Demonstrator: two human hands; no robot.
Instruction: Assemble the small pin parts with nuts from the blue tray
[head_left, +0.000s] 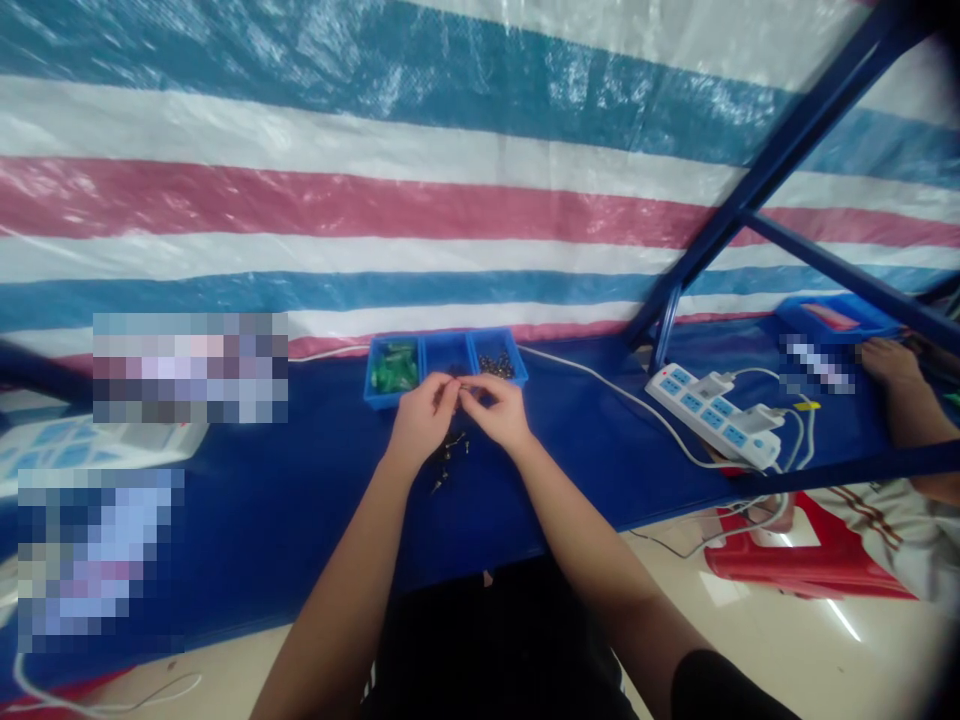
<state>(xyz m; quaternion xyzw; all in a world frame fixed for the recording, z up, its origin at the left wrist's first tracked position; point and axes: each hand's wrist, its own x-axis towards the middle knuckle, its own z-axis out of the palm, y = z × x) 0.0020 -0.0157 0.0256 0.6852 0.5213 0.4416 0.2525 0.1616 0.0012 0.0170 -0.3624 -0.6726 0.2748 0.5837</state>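
My left hand (429,412) and my right hand (498,405) meet over the blue table, fingertips pinched together at one spot. Whatever sits between the fingertips is small and dark, too small to name. Just below the hands, several small metal pieces (448,458), like screws, lie loose on the table. Right behind the hands is a blue tray (373,392) with three compartments. Green pieces (394,367) fill its left compartment, and small metal parts (495,366) lie in the right one. My left hand partly covers the middle compartment's front.
A white power strip (712,415) with plugs and cables stands to the right, beside a blue metal frame (712,240). Another power strip (105,440) lies at the left, near blurred-out patches. Further right, a co-worker's hand (889,360) rests near a blue tray (840,315). A striped sheet hangs behind.
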